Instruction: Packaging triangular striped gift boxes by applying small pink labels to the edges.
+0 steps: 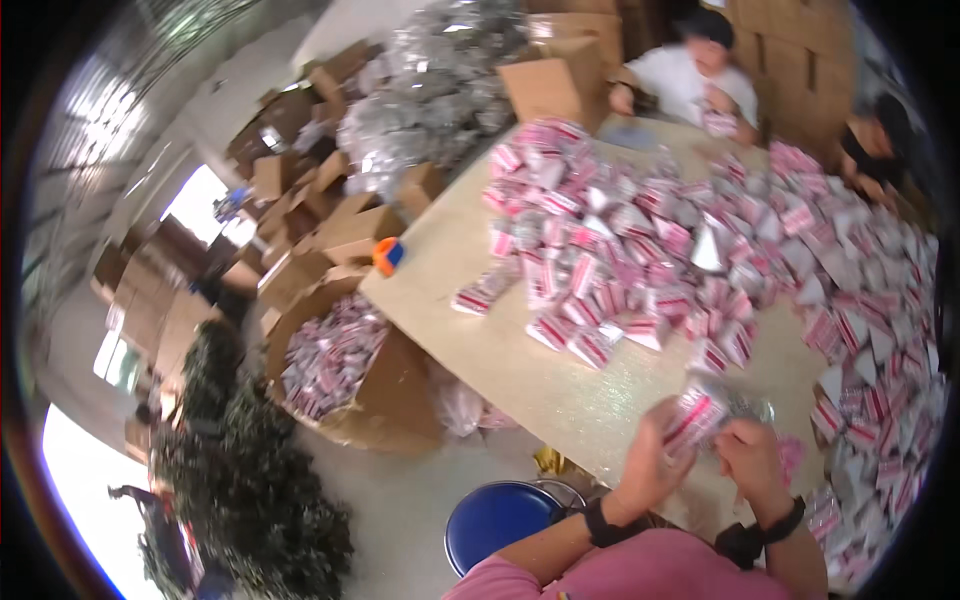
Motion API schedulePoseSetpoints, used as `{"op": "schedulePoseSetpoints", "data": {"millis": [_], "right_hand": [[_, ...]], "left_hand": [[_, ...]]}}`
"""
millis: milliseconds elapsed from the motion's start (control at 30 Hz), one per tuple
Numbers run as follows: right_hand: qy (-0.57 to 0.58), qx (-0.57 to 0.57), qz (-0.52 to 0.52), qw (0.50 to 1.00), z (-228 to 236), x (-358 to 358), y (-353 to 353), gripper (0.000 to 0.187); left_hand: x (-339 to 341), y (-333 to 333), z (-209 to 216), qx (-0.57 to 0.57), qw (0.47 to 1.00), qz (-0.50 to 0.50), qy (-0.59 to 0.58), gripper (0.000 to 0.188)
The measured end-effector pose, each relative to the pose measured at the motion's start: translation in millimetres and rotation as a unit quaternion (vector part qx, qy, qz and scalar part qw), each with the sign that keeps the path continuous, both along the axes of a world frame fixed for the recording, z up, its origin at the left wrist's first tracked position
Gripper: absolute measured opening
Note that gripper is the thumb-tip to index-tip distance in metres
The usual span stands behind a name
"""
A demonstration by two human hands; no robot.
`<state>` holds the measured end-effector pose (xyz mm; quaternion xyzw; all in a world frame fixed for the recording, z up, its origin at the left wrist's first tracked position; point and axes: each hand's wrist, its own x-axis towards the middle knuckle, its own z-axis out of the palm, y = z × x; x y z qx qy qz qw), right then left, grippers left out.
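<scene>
My left hand [655, 452] is closed round a small pink-and-white packet [695, 416], held tilted above the near part of the table. Close by on its right, my right hand [748, 455] has its fingers bent together at the packet's lower right edge. What those fingers pinch, if anything, is blurred. A piece of clear plastic film [752, 408] shows just beyond the right hand. Ahead of both hands spreads a large heap of similar pink-and-white packets [640, 235], which carries on down the right side of the table.
The pale table [440, 300] has a blue-and-orange tape roll [388, 256] at its left corner. A large carton [390, 400] full of packets stands beside it, and a blue round stool [500, 525] sits near me. A person in white [690, 85] works across the table; another is at far right.
</scene>
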<state>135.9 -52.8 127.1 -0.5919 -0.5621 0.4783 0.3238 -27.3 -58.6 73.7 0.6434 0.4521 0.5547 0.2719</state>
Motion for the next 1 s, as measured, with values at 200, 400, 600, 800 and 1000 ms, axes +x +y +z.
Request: {"op": "schedulePoseSetpoints", "data": {"millis": [200,400,600,800,1000], "right_hand": [[-0.076,0.065,0.067,0.993,-13,-14,8,0.015],[-0.112,0.202,0.093,0.968,-37,-17,7,0.014],[0.192,-0.248,0.068,0.947,-19,-9,14,0.014],[-0.182,0.202,0.122,0.955,-15,-29,-4,0.009],[-0.171,0.122,0.112,0.971,-18,-24,-3,0.017]], "left_hand": [[-20,-4,2,-0.024,0.999,0.023,0.026,0.066],[-23,-12,-5,-0.084,0.996,0.029,-0.014,0.065],[-32,-14,-2,0.042,0.996,0.039,0.073,0.066],[-30,-12,-4,-0.016,0.998,0.018,0.061,0.062],[-24,-20,-1,-0.066,0.998,0.014,0.016,0.059]]}}
